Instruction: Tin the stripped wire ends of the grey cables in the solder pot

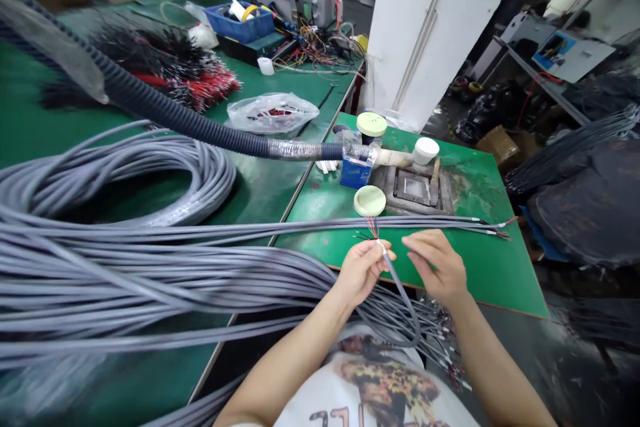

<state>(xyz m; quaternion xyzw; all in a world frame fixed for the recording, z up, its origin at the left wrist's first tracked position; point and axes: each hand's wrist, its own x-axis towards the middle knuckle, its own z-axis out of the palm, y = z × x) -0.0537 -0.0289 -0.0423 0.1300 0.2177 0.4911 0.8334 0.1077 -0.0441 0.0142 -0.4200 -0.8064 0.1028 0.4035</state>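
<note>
On the small green-topped workbench (480,273) stand two round pale-green lids (371,124); one round white cap (425,150); one small blue box (353,173); left of that workbench lie one clear plastic bag (273,113); one blue plastic crate (240,22); one black corrugated conduit (175,117) reaches it; at its near edge are one bare left hand (361,272); one bare right hand (436,265); one grey sheathed cable (400,290).

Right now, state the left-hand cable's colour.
The cable is grey, best seen in the head view.
</note>
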